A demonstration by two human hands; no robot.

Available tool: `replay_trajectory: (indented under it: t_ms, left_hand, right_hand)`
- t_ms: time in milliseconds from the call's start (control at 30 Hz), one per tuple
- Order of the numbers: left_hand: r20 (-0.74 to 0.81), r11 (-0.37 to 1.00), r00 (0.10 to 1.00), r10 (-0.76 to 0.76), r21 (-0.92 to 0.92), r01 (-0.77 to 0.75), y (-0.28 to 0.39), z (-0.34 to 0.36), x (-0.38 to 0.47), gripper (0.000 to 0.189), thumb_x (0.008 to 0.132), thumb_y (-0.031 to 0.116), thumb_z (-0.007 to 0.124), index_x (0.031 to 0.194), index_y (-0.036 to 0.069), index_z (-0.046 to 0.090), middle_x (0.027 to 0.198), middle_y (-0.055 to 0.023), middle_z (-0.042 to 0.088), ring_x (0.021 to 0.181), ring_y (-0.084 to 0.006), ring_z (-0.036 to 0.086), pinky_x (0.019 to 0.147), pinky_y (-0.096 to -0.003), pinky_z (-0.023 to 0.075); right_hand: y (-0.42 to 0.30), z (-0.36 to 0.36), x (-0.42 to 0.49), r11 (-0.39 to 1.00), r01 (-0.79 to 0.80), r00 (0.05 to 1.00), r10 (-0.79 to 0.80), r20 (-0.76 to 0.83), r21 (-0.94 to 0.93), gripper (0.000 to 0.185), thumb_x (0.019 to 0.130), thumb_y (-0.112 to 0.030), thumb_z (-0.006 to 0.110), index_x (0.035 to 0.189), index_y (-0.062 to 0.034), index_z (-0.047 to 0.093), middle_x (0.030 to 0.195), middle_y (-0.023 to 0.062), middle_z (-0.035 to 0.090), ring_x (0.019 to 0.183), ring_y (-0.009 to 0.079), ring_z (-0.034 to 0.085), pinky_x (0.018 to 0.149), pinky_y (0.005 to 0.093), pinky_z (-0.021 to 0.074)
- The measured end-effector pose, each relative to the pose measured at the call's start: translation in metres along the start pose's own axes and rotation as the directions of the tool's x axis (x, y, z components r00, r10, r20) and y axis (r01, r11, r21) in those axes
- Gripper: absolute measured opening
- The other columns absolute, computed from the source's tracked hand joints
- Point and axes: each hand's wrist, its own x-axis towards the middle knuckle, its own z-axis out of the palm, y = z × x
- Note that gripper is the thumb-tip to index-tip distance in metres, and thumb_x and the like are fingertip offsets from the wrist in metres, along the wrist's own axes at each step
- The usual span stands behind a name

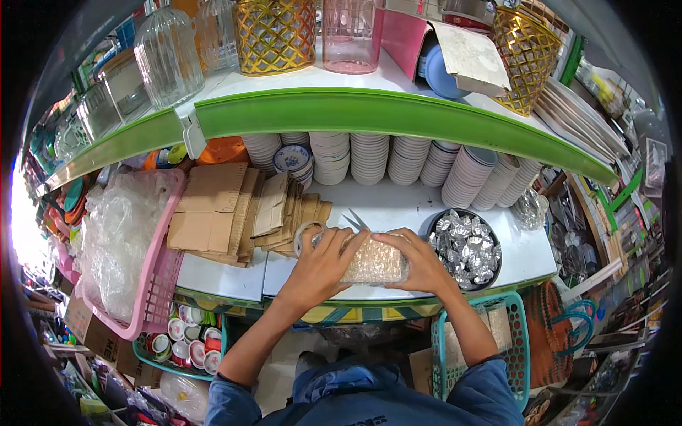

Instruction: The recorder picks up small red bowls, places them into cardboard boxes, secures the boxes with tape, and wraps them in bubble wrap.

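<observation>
A box-shaped parcel in bubble wrap [374, 262] is held over the front of the white shelf. My left hand [326, 258] grips its left end, and my right hand [418, 262] grips its right end. Just behind the parcel, the blades of a pair of scissors [355, 219] point away to the left; their handles are hidden. A roll of clear tape [305, 238] stands beside my left fingers. Folded brown cardboard pieces [205, 213] are stacked to the left. Right of my right hand, a round dark tray [500, 266] holds many small silvery foil cups [462, 247].
Stacked bowls [368, 158] line the back beneath a green shelf edge [341, 113] that bears glassware. A pink basket [154, 277] of plastic wrap leans at left. Below stand a teal basket [525, 341] with wrapped parcels at right and another basket [176, 367] with lidded containers at left.
</observation>
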Motion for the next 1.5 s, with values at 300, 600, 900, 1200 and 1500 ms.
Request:
replay_trajectory:
  t_ms: [300, 600, 900, 1200, 1500]
  left_hand:
    - [-0.131, 0.995, 0.987, 0.094, -0.020, -0.097, 0.000, -0.028, 0.003, 0.089, 0.065, 0.039, 0.085, 0.145, 0.025, 0.047, 0.146, -0.0101, 0.045, 0.138, -0.0294, 0.039, 0.114, -0.0548, 0.0204]
    - [-0.488, 0.900, 0.805, 0.337, -0.083, -0.428, 0.001, 0.009, -0.009, 0.043, 0.074, 0.042, 0.081, 0.116, 0.035, 0.071, 0.141, 0.0022, 0.054, 0.134, -0.0266, 0.046, 0.113, -0.0544, 0.0224]
    - [-0.315, 0.728, 0.771, 0.554, -0.265, -0.632, 0.040, 0.031, -0.011, 0.060, 0.072, 0.054, 0.078, 0.127, 0.035, 0.067, 0.142, 0.0057, 0.057, 0.140, -0.0269, 0.041, 0.118, -0.0560, 0.0103]
    - [-0.348, 0.566, 0.652, 0.674, -0.324, -0.758, 0.089, 0.086, -0.010, 0.068, 0.076, 0.043, 0.076, 0.140, 0.039, 0.053, 0.151, 0.0071, 0.045, 0.144, -0.0246, 0.036, 0.119, -0.0568, 0.0142]
    - [-0.376, 0.414, 0.530, 0.760, -0.347, -0.841, 0.141, 0.116, 0.015, 0.076, 0.066, 0.037, 0.084, 0.136, 0.036, 0.055, 0.148, 0.0048, 0.049, 0.141, -0.0274, 0.040, 0.117, -0.0599, 0.0169]
  right_hand:
    - [-0.047, -0.021, -0.018, 0.988, -0.151, 0.966, 0.153, -0.211, 0.022, 0.087, 0.060, -0.019, 0.088, 0.139, -0.0133, 0.053, 0.130, 0.0148, 0.059, 0.116, 0.0349, 0.058, 0.101, 0.0406, 0.0468]
    - [-0.082, -0.013, -0.084, 0.753, -0.384, 0.795, 0.564, -0.224, 0.535, 0.085, 0.067, -0.018, 0.091, 0.141, -0.0092, 0.050, 0.132, 0.0111, 0.057, 0.122, 0.0228, 0.054, 0.105, 0.0355, 0.0412]
    - [-0.129, -0.001, -0.162, 0.500, -0.426, 0.585, 0.788, -0.192, 0.754, 0.085, 0.071, -0.016, 0.086, 0.143, -0.0002, 0.043, 0.133, 0.0123, 0.056, 0.122, 0.0209, 0.053, 0.106, 0.0339, 0.0402]
    - [-0.164, 0.017, -0.231, 0.400, -0.472, 0.377, 0.897, -0.230, 0.786, 0.082, 0.074, -0.023, 0.084, 0.142, 0.0001, 0.044, 0.135, 0.0134, 0.055, 0.123, 0.0222, 0.053, 0.108, 0.0336, 0.0387]
    - [-0.175, 0.019, -0.283, 0.351, -0.472, 0.224, 0.935, -0.275, 0.808, 0.086, 0.077, -0.033, 0.083, 0.144, 0.0015, 0.042, 0.136, 0.0142, 0.054, 0.126, 0.0229, 0.050, 0.108, 0.0337, 0.0376]
